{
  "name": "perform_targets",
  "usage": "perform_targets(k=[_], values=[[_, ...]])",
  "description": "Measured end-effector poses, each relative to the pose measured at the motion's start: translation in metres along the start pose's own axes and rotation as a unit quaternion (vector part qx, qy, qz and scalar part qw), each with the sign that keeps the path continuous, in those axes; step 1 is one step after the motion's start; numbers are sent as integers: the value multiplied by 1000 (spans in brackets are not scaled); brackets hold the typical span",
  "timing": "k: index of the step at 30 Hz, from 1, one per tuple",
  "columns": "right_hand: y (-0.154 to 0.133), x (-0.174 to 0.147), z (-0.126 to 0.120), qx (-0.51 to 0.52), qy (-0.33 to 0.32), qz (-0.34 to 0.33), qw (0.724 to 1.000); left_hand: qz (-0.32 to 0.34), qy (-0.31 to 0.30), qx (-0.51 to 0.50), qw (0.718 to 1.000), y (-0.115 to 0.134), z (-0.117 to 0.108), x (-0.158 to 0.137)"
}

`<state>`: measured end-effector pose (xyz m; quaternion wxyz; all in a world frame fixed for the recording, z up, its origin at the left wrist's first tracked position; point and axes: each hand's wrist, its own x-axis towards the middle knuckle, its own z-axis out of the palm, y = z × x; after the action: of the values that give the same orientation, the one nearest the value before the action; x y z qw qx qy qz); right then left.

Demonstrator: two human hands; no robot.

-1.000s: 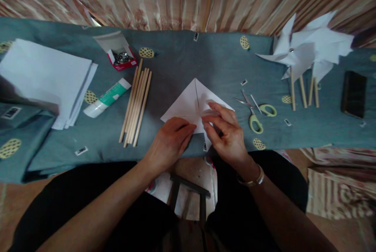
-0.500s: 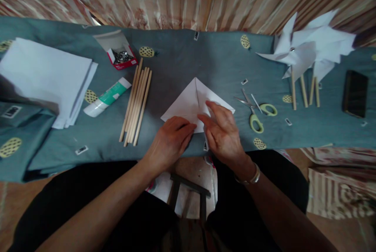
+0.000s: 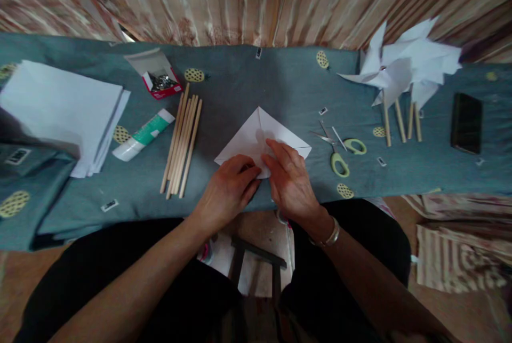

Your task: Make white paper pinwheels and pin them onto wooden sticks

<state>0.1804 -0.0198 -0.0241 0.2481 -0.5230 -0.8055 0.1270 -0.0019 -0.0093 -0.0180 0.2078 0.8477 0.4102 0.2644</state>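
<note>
A white sheet of paper (image 3: 244, 137) lies on the table with a corner pointing away from me. Cut or crease lines run in from its corners. At the near edge, my left hand (image 3: 230, 188) is closed, thumb and fingers pinching the paper. My right hand (image 3: 292, 180) rests on the right part of the sheet, its fingers bent and its thumb close to the index finger, at a paper flap. Both hands partly cover the near part of the sheet. To the right lie scissors (image 3: 340, 155) with green handles, blades apart, and a thin white strip beside them.
Wooden sticks (image 3: 182, 143), a glue tube (image 3: 144, 135), an open box of metal pins (image 3: 162, 81) and stacked white paper (image 3: 64, 108) are on the left. Paper pinwheels (image 3: 394, 71) on sticks and a black phone (image 3: 466, 122) lie right. A curtain (image 3: 240, 1) hangs behind the cloth-covered table.
The whole view has shifted slightly. My right hand's fingers have come closer together and nearer to my left hand on the paper. The left hand keeps its pinch.
</note>
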Motion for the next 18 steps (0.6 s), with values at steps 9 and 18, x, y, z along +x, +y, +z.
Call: perform_targets(k=[9,18], values=[[31,14,-33,-15,44,50,998,-1,-19,31,999,1,-1,2],[39,20,-37,-52,27,70,996,48,-21,69,996,-10,-10,5]])
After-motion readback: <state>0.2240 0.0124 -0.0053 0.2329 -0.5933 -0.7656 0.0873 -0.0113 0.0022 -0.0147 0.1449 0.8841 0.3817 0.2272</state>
